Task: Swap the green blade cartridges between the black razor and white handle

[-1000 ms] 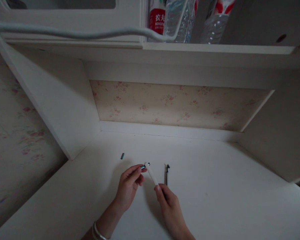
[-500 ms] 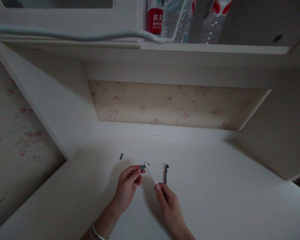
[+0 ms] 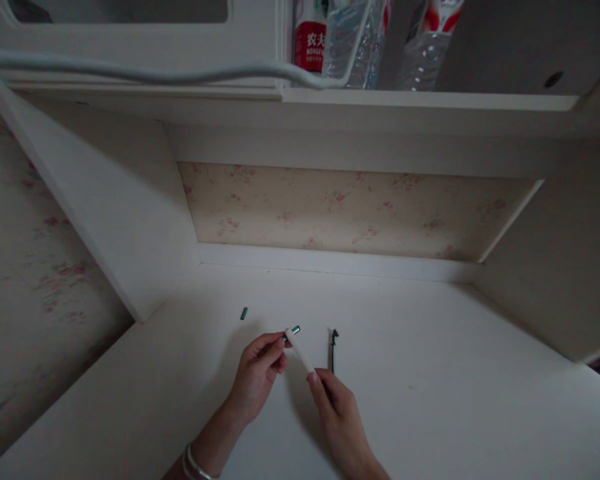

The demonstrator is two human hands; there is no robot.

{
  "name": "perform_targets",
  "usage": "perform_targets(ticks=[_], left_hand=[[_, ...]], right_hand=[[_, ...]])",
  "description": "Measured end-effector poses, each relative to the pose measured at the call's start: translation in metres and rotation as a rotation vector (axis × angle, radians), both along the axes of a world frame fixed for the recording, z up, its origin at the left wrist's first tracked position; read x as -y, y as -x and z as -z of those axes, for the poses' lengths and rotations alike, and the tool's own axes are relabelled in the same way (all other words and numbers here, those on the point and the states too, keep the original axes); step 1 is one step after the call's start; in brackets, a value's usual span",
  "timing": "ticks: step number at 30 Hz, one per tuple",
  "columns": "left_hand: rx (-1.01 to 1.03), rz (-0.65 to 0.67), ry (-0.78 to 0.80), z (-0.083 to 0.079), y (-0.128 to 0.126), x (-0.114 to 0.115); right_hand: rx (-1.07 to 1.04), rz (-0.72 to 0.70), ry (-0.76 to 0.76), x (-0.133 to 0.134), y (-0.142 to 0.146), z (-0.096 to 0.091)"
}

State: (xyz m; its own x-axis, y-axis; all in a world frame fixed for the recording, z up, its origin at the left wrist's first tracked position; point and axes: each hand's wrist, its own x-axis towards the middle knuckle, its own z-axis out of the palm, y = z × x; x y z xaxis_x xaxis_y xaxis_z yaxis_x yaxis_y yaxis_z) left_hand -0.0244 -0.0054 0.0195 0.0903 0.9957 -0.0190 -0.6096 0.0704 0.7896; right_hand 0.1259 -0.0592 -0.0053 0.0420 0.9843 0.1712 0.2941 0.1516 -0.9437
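My right hand (image 3: 336, 413) pinches the lower end of a white pen barrel (image 3: 300, 352) that slants up and to the left. My left hand (image 3: 258, 375) is closed with its fingertips at the barrel's upper tip, pinching a small green piece I can barely see. Just past that tip, a short green and silver part (image 3: 295, 329) lies on the white desk (image 3: 430, 387). A thin black refill with a clip-like end (image 3: 333, 347) lies just right of the barrel. Another small green piece (image 3: 243, 313) rests farther left on the desk.
The desk sits in a white alcove with side panels (image 3: 125, 220) and a floral back wall (image 3: 350, 210). On the shelf above stand water bottles (image 3: 360, 40), and a grey cable (image 3: 130, 70) hangs across it. Floral wallpaper covers the wall at the left.
My left fingertips have closed in on the barrel's upper tip, and the barrel has shifted slightly left. The parts on the desk have not moved.
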Motion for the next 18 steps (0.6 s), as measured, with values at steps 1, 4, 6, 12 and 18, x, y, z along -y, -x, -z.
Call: perform_targets(ticks=[1,4,6,12,18], left_hand=[[0.011,0.000,0.006,0.0005,-0.0002,0.0000],[0.026,0.013,0.019,0.0015,-0.0004,-0.0007],[0.023,0.023,0.030,0.0011,-0.0002,-0.0012],[-0.023,0.035,0.051,-0.0022,0.0005,-0.0003],[-0.042,-0.009,0.085,-0.0042,0.0011,0.0016]], right_hand=[[0.007,-0.018,-0.003,0.0003,0.0003,0.0002],[0.010,-0.020,-0.004,0.0007,-0.0001,0.0000],[0.005,0.021,-0.004,0.0008,-0.0011,-0.0008],[0.024,0.007,-0.054,0.0027,-0.0001,-0.0038],[0.039,0.063,-0.042,0.0020,-0.0008,-0.0027]])
